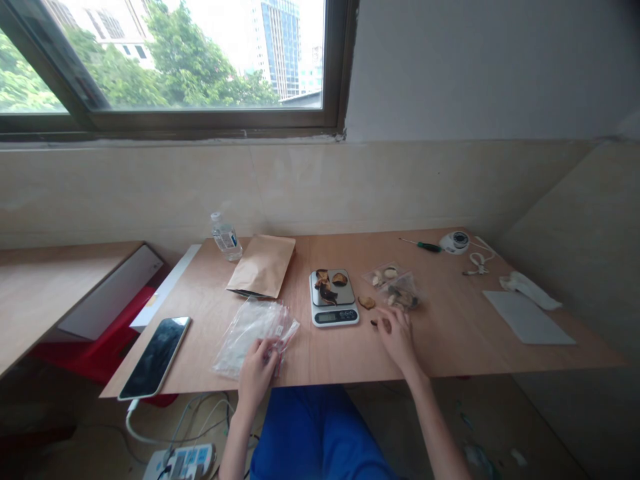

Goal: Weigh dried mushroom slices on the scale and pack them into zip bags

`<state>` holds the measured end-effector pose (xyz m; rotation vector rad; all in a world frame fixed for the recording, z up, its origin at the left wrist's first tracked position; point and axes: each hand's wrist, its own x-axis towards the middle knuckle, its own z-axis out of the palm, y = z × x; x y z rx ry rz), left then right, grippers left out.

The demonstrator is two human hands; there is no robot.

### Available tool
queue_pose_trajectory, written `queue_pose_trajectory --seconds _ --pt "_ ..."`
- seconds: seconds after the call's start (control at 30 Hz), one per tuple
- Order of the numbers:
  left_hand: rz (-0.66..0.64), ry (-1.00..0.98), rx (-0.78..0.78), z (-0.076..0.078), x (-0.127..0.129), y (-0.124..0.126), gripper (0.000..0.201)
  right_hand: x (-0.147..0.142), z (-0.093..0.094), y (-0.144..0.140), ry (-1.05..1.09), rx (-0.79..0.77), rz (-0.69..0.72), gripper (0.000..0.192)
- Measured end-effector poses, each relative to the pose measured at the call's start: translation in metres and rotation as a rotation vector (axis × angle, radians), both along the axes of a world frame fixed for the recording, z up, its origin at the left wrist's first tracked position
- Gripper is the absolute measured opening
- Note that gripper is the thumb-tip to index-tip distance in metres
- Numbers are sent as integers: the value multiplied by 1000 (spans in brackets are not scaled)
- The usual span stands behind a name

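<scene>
Head view: the left hand [259, 371] rested at the near edge of the table [450, 333], fingers curled onto the corner of a stack of clear plastic bags [255, 330], pinching the top one near its red strip. The right hand [397, 337] lay flat, fingers spread loose and holding nothing, tips touching a small dark dried piece [374, 323] just right of the kitchen scale [333, 298]. The scale carried a few dark dried slices [327, 285] on its pan; another slice [367, 302] sat on the wood beside it, and two filled clear pouches [395, 285] lay just behind the right hand.

Risk, as a guess: the bag stack sat close to the table's front edge, so a tug could drag it off; a sweep of the right hand could flick the loose piece away or nudge the scale and upset its reading.

Surface and room: light wooden tabletop, kraft paper pouch [263, 265], water bottle [226, 237], phone [155, 357] on a cable at the left edge, green screwdriver [423, 246], small white device [455, 241], grey mat [527, 317]. Beige wall behind, window [175, 60] showing trees and towers
</scene>
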<state>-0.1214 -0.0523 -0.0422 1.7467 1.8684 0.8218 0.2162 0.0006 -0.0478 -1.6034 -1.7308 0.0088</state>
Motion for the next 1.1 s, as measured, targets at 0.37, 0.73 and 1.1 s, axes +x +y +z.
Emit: queue_pose_trajectory --seconds 0.37,0.73,1.1 --pt "-18 -13 2 -1 0 0 24 -14 -16 46 -236 -65 49 26" --pt "-16 -13 -17 -1 0 0 24 -8 -15 51 -179 -43 30 23" --pt "-13 -6 -18 1 1 0 23 -39 27 64 88 14 115 23"
